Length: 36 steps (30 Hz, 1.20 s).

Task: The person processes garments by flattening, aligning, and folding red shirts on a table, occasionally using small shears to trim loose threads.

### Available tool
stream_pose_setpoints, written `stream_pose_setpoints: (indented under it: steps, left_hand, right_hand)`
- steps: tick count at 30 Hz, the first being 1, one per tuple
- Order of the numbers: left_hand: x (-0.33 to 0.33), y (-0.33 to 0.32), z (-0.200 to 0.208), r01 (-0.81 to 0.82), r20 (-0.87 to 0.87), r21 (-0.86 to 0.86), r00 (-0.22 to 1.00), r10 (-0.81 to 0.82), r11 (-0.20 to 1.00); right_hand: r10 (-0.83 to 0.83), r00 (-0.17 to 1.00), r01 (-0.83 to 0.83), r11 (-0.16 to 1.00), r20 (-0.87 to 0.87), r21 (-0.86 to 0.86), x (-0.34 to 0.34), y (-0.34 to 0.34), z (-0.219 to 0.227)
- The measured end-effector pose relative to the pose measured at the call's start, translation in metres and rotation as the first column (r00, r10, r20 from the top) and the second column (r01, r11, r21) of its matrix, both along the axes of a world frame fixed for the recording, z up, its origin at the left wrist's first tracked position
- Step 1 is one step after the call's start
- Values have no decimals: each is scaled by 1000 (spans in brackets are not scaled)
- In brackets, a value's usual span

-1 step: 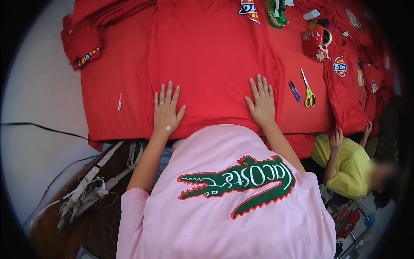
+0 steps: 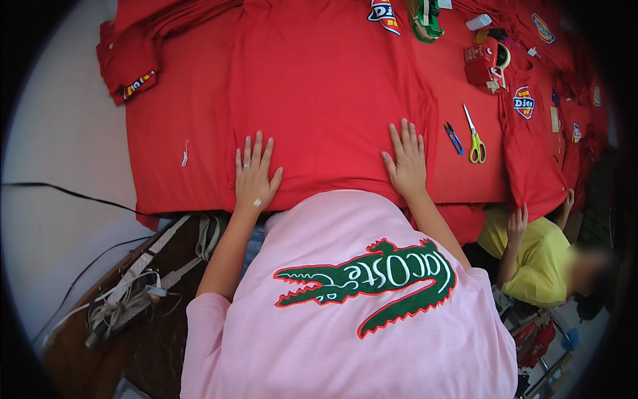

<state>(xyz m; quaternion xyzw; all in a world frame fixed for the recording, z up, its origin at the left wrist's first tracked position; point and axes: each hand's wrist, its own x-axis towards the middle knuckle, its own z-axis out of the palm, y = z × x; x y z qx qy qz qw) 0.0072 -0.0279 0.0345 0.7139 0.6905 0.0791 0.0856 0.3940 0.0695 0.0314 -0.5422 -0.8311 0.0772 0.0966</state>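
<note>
A red shirt (image 2: 325,86) lies spread on a table covered in red cloth (image 2: 174,126), with part of a printed badge showing near the top of the view. My left hand (image 2: 256,174) rests flat on the shirt's near left side, fingers stretched out, a ring on one finger and a small white patch near the wrist. On the near right side my right hand (image 2: 406,163) also lies flat, its fingers spread. Neither hand holds anything. To the right of my right hand are blue thread snips (image 2: 454,138) and yellow-handled scissors (image 2: 476,141).
A red tape dispenser (image 2: 484,65), a white cylinder (image 2: 478,22) and a green item (image 2: 425,23) stand at the far right. Further red shirts (image 2: 531,146) lie there; a person in yellow (image 2: 531,256) touches one. Cables (image 2: 126,312) lie at lower left.
Both hands stay flat on the shirt, with only a very slight shift. The shirt and the tools beside it look the same.
</note>
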Motion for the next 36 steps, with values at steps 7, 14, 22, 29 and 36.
stream_pose_setpoints:
  steps: [7,14,22,29,36]
  left_hand:
    - [15,-82,-13,-86,121,117,990,71,989]
    - [66,-32,12,234,116,343,951,-288,910]
    - [96,8,38,363,119,-28,926,-358,931]
    - [94,-8,29,354,73,9,933,-353,935]
    - [139,37,207,241,261,497,875,-409,833]
  right_hand:
    - [-5,997,3,1000,-73,-31,55,-69,-16]
    - [143,967,-133,989,-210,59,4,-78,20]
    - [435,893,-442,896,-118,-38,-76,-58,32]
    - [394,910,-350,897,-132,268,-45,-80,-3]
    - [165,917,-3,912,-362,410,-61,-31,91]
